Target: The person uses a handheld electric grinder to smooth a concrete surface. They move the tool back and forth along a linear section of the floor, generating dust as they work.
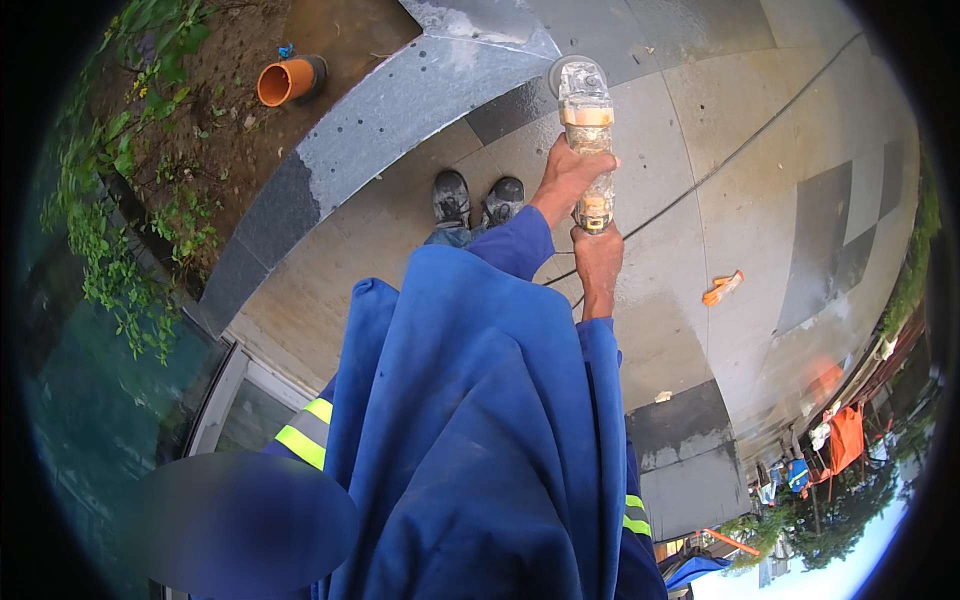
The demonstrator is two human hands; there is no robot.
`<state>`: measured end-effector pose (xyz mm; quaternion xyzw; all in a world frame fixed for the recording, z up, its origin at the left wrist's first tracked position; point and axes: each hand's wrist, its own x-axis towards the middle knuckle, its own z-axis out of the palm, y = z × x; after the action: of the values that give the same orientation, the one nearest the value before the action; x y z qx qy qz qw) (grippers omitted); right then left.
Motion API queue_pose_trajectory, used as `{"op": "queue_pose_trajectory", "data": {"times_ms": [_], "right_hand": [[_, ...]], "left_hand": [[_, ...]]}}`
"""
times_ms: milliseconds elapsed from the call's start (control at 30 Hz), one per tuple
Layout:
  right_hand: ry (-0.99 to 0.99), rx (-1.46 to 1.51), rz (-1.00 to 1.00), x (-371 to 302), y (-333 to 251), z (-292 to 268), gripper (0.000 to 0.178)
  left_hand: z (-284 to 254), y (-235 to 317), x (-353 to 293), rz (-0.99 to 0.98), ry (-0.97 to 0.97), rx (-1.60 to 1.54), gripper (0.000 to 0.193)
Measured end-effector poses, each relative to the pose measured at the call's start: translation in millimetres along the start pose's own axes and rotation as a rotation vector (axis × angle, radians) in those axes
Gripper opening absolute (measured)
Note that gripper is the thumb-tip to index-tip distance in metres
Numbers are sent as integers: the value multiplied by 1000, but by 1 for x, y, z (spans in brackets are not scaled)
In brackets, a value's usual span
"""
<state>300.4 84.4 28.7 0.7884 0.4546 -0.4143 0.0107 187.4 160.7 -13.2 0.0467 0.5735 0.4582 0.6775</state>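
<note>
An angle grinder, caked in pale dust and with a yellowish band, is gripped in both my hands. My left hand wraps round the middle of its body, and my right hand is closed on the rear end. The round disc at its head lies at the end of a curved grey stone coping; whether it touches the stone I cannot tell. Part of the disc is hidden under the tool's head. Wet, pale smears mark the coping near it.
A dark cable crosses the tiled paving to my right. An orange-and-white glove lies there. Beyond the coping, an orange pipe stands in a soil bed with leafy plants. My shoes are beside the coping.
</note>
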Motion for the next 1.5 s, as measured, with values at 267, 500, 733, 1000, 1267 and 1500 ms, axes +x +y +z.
{"op": "queue_pose_trajectory", "data": {"times_ms": [267, 500, 733, 1000, 1267, 1500], "right_hand": [[-23, -67, -1, -30, -10, 9, 39], [-100, -92, 4, -31, -15, 11, 40], [1, -18, -65, 10, -18, -16, 39], [-166, -219, -74, -39, -21, 27, 40], [-16, -41, -33, 4, -23, -7, 38], [-27, -135, -49, -24, -20, 4, 41]], "left_hand": [[-30, -1, -26, -76, 42, 8, 43], [-41, 5, -34, -87, 119, 1, 41], [9, 15, 8, -26, 42, -59, 52], [-69, 11, -46, -121, 121, -141, 46], [-6, 13, 8, -52, 37, -62, 56], [-29, 13, -23, -134, 65, -59, 52]]}}
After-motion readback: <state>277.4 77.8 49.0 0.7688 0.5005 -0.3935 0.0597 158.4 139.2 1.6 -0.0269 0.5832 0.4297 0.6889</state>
